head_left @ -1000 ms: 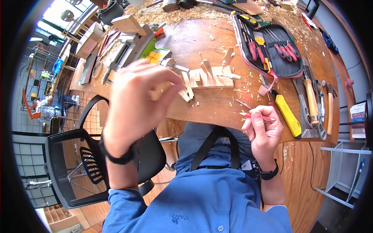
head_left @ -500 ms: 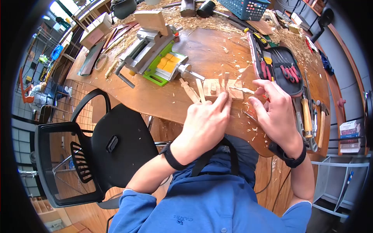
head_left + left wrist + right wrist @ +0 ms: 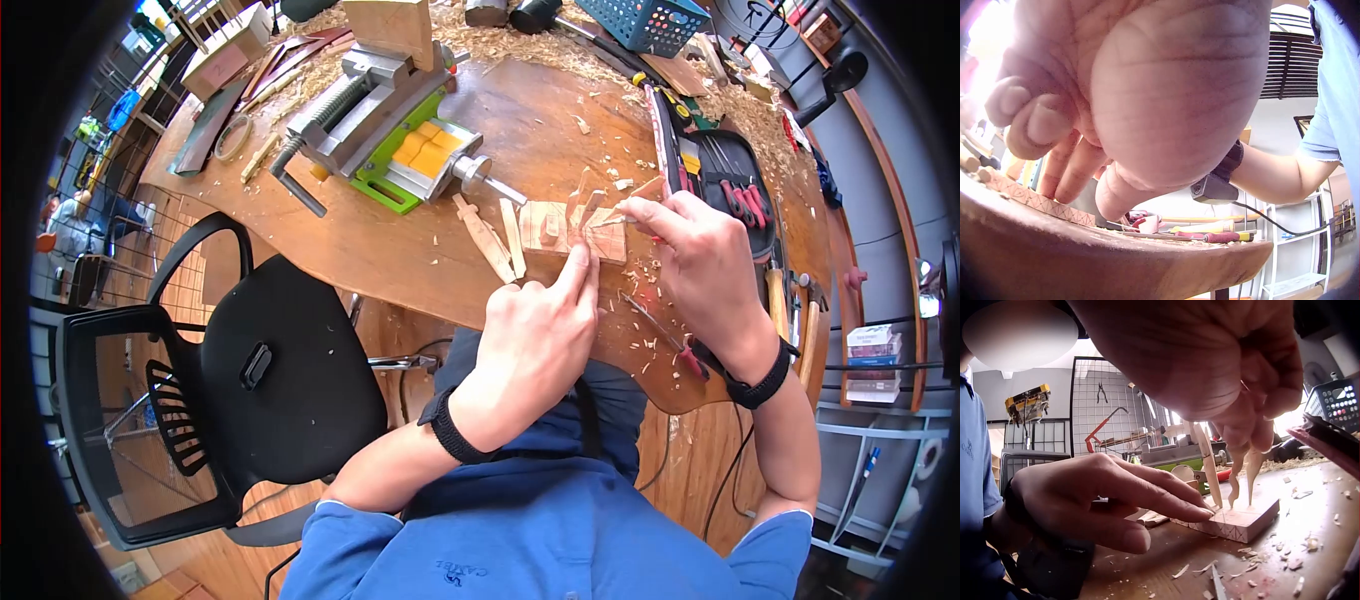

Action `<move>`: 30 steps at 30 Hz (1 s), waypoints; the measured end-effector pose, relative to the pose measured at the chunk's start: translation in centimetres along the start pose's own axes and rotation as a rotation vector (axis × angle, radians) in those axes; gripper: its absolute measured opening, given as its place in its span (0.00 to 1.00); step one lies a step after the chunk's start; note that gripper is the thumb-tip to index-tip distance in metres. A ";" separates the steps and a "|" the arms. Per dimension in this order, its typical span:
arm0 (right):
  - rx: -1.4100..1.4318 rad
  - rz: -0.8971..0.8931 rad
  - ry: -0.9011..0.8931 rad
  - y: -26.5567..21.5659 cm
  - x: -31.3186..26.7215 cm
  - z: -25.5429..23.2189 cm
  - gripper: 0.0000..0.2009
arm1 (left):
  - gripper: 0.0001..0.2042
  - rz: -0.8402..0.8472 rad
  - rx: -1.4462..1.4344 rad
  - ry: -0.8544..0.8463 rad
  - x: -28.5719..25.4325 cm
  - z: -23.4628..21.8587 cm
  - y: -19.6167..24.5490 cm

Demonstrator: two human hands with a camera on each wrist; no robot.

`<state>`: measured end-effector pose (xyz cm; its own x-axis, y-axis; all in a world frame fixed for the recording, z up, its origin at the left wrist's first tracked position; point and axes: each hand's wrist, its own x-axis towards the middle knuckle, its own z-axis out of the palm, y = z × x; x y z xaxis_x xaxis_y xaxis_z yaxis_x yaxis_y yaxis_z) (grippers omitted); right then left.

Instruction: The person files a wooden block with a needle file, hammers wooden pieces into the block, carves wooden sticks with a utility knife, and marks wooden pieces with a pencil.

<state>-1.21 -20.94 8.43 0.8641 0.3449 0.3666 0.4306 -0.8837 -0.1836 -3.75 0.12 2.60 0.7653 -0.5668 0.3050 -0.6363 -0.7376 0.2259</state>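
My left hand [image 3: 540, 335] reaches forward over the table's front edge, its straight index and middle fingers pressing on a small flat wooden block [image 3: 612, 246]. Pencilled crosses mark the block's side in the right wrist view. From the block's top rise several thin carved wood strips [image 3: 1234, 481], one of them wavy. My right hand [image 3: 705, 265] comes in from the right and pinches the top of the rightmost strip [image 3: 1252, 478] between thumb and fingers. Left of the block lie two loose carved sticks [image 3: 485, 240]. Just in front of it lies a red-handled tool [image 3: 690, 357] with a thin metal shaft.
A grey and green vise [image 3: 400, 150] stands behind and left, clamping a wood board. An unfolded tool pouch [image 3: 738, 195] lies to the right. Shavings [image 3: 560, 47] cover the back of the table. A blue basket [image 3: 650, 22] sits at the rear; a black chair [image 3: 290, 360] stands left.
The left hand came down from in front of the vise onto the block. The right hand, which held a red pencil near the table edge, moved forward to the block and now pinches a strip.
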 end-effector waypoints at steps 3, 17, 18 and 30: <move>-0.012 -0.045 0.002 0.3 0.6 0.2 0.19 | 0.26 -0.004 0.004 0.008 0.0 0.1 0.0; -0.219 -0.066 -0.040 -1.1 1.4 0.0 0.14 | 0.23 -0.041 -0.031 -0.003 -0.2 0.0 -0.5; -0.183 -0.054 -0.019 -1.1 1.4 -0.1 0.11 | 0.23 -0.044 -0.032 -0.004 -0.2 0.1 -0.5; -0.026 0.034 0.042 -1.3 1.5 -0.2 0.05 | 0.24 -0.049 -0.050 -0.025 -0.2 -0.1 -0.6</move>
<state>-0.48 -19.31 9.40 0.8661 0.3018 0.3984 0.3942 -0.9026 -0.1732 -3.54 0.73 2.53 0.7976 -0.5396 0.2697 -0.6014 -0.7459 0.2862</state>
